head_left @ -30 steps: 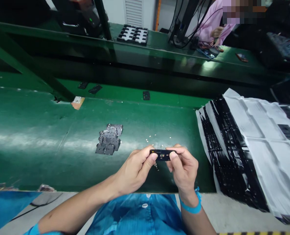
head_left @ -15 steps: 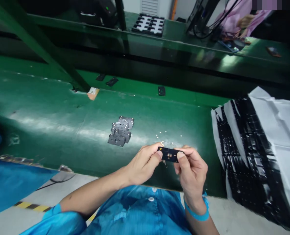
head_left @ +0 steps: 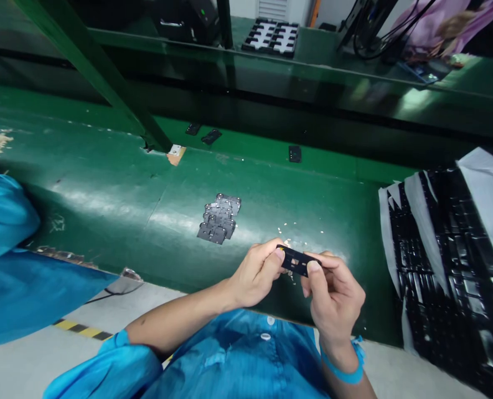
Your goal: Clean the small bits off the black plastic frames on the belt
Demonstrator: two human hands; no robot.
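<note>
Between my hands I hold a small flat black plastic part point(head_left: 298, 261) with cut-out openings, above the near side of the green bench point(head_left: 154, 188). My left hand point(head_left: 257, 274) pinches its left end, the thumb on top near a small yellow spot. At the other end, my right hand point(head_left: 335, 291) grips it between thumb and fingers. Small pale scraps point(head_left: 290, 242) are scattered on the bench just behind and below the part. To the left lies an overlapping pile of similar dark flat parts point(head_left: 218, 221).
A tray stack wrapped in black and white sheeting point(head_left: 433, 249) stands at the right. Several black parts point(head_left: 295, 154) lie along the bench's back strip. A green post point(head_left: 117, 94) rises at the left, near a co-worker's blue sleeve point(head_left: 5, 216). Another person's hand point(head_left: 454, 25) shows across the bench.
The view has shifted left, so the bench items appear further right. The black part is now tilted, its right end lower, and my left thumb sits over the yellow spot. Both hands keep hold.
</note>
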